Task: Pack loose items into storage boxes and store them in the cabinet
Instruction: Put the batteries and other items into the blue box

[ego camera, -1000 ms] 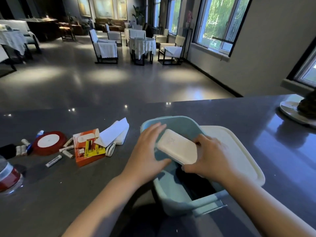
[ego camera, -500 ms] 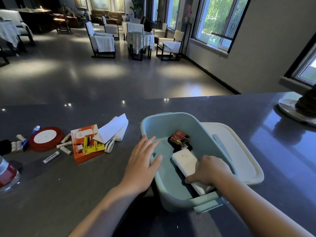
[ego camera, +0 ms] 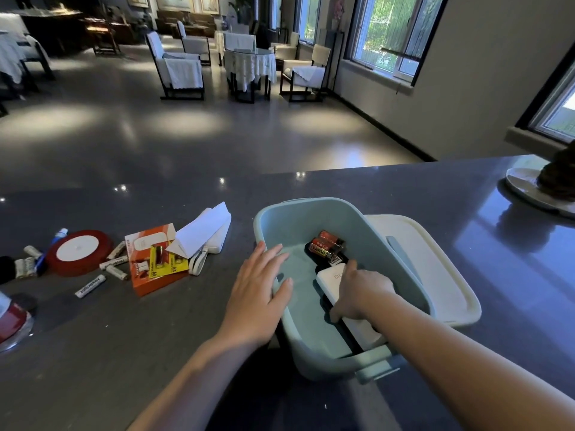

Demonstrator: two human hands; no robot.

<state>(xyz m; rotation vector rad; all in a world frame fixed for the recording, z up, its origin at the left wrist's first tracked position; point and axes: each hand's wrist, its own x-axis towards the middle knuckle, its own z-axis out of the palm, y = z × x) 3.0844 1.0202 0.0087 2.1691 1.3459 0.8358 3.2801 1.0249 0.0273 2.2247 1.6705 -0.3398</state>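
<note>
A light blue storage box (ego camera: 311,213) stands on the dark counter with its white lid (ego camera: 435,275) lying beside it on the right. Inside lie a pack of red batteries (ego camera: 326,247) and a white power bank (ego camera: 329,276). My right hand (ego camera: 361,290) reaches into the box and grips the power bank, which lies on the box floor. My left hand (ego camera: 258,290) rests flat on the box's left rim, fingers straight.
Left of the box lie an orange carton (ego camera: 149,269) with a yellow battery card, a folded white paper (ego camera: 199,234), a red ribbon spool (ego camera: 77,251), several loose white batteries (ego camera: 90,286) and a red-labelled jar (ego camera: 9,321). A plate (ego camera: 522,188) sits far right.
My right hand has lowered the power bank from above the box to its floor. My left hand let go of it and moved to the box's left rim.
</note>
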